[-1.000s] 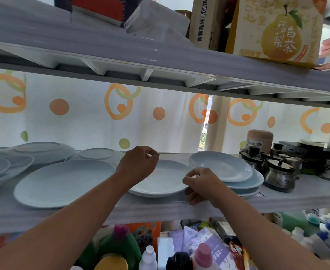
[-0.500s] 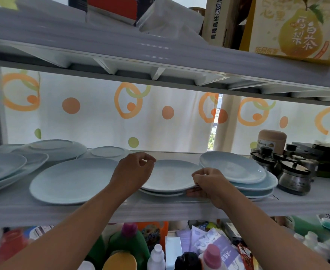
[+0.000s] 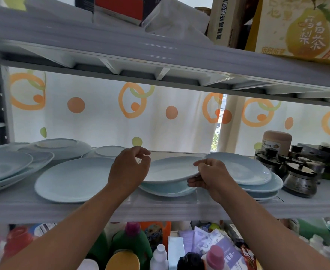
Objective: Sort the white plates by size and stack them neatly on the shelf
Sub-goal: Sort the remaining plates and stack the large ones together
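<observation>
White plate (image 3: 172, 169) held just above a small stack (image 3: 168, 189) on the shelf (image 3: 160, 209) | left hand (image 3: 130, 170) and right hand (image 3: 210, 176) pinch opposite rims | stiff, glazed, probably slick and breakable; rims give the surest hold.

The scene is lit from beyond the fingers (image 3: 138, 152), where daylight is diffused through a thin curtain (image 3: 101, 123) that is nearly washed out. The near sides of the hands are left in shade. A soft sheen is carried by the plate (image 3: 172, 168) between the fingers. The upper shelf (image 3: 121, 47) above the fingers is streaked by motion blur and bowed by wide-angle distortion. The bottles (image 3: 131, 240) below the fingers are rendered soft.
</observation>
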`<state>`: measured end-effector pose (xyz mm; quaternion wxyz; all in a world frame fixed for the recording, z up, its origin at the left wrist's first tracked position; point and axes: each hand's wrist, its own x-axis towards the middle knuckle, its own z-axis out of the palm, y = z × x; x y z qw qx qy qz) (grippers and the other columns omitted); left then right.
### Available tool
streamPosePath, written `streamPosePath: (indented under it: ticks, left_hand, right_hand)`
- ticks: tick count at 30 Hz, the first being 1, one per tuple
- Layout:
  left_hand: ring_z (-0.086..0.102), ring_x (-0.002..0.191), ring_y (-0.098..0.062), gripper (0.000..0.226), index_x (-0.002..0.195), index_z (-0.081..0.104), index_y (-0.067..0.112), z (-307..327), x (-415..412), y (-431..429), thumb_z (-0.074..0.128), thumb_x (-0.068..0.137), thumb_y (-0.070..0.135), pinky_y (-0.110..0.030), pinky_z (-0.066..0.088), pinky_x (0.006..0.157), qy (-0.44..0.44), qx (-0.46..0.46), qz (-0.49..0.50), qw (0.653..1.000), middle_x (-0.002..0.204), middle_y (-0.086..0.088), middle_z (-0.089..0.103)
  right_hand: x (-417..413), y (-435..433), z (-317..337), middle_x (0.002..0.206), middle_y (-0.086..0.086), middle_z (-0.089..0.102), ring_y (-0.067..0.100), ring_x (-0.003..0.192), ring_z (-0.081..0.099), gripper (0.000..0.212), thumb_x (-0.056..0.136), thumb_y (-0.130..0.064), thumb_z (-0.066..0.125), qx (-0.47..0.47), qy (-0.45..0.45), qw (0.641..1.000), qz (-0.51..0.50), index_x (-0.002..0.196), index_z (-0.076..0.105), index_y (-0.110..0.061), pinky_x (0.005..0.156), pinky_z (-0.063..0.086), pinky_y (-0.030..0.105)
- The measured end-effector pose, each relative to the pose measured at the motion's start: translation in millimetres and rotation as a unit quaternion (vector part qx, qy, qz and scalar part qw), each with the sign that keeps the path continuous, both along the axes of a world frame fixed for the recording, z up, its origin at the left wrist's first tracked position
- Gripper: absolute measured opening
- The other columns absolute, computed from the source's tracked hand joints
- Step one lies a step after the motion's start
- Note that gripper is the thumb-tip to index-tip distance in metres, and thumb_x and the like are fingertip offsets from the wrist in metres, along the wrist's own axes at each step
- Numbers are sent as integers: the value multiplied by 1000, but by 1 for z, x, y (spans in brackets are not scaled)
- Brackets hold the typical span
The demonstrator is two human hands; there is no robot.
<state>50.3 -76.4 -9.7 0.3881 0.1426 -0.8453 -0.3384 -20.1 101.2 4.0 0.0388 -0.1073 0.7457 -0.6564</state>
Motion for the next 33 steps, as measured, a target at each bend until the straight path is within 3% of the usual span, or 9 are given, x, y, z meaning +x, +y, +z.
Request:
streamPosePath:
  ticks: [4,9,12,14,17,20,24,28,33]
  left_hand:
    - [54,94,-13,22,108,60,22,0,3,-3,53,88,27,-26,37,78,-14,18,0,1000,109,0,62]
    - [55,101,-20,42,128,47,15,-1,3,-12,51,89,30,-30,40,85,-67,72,2,995,112,-5,60]
    - [55,111,-26,62,139,35,14,-2,1,-20,49,84,40,-32,43,89,-95,151,6,984,126,-11,56]
    - [60,98,-25,62,138,36,13,1,5,-23,47,85,45,-32,51,76,-91,235,-16,968,119,-9,58]
    - [61,75,-20,40,123,49,11,5,14,-22,41,95,38,-27,50,57,-88,346,-100,929,100,-8,64]
    - [64,71,-19,27,116,52,11,5,22,-24,41,97,25,-26,54,55,-45,386,-141,911,92,-8,70]
    - [65,66,-19,23,111,54,5,2,32,-34,40,94,9,-22,55,49,16,400,-107,910,81,-12,68]
    - [63,59,-21,27,114,52,-6,2,48,-49,42,92,4,-23,58,50,78,413,-59,905,74,-16,62]
    - [65,57,-17,32,118,52,-11,3,76,-84,46,91,5,-22,58,51,159,432,-3,888,77,-14,62]
  right_hand:
    - [1,-5,0,49,13,63,25,45,65,24,91,-1,36,38,74,996,-25,100,57,-11,58,60,34]
    - [10,-14,3,70,5,59,19,50,67,26,91,-2,39,25,153,986,-62,102,58,-14,52,56,21]
    - [14,-23,5,71,5,62,21,54,69,25,92,-3,38,-37,138,988,-66,100,58,-15,66,60,32]
    - [17,-31,5,69,4,63,23,54,70,26,91,-2,37,-80,113,989,-60,92,57,-20,79,58,43]
    - [21,-45,3,70,1,60,25,54,69,28,90,-1,35,-103,104,988,-53,90,55,-21,84,55,48]
    - [26,-60,-3,69,8,65,23,51,69,30,90,-1,35,-125,85,988,-25,91,55,-22,81,57,45]
    - [31,-75,-9,73,11,62,28,56,69,29,92,3,34,-153,64,986,17,100,57,-13,73,59,39]
    - [41,-96,-13,91,19,60,24,54,71,24,96,0,37,-179,42,979,84,104,56,-12,61,61,29]
    - [65,-134,-9,112,24,57,22,60,72,21,97,-11,47,-201,5,966,162,117,53,-13,60,60,24]
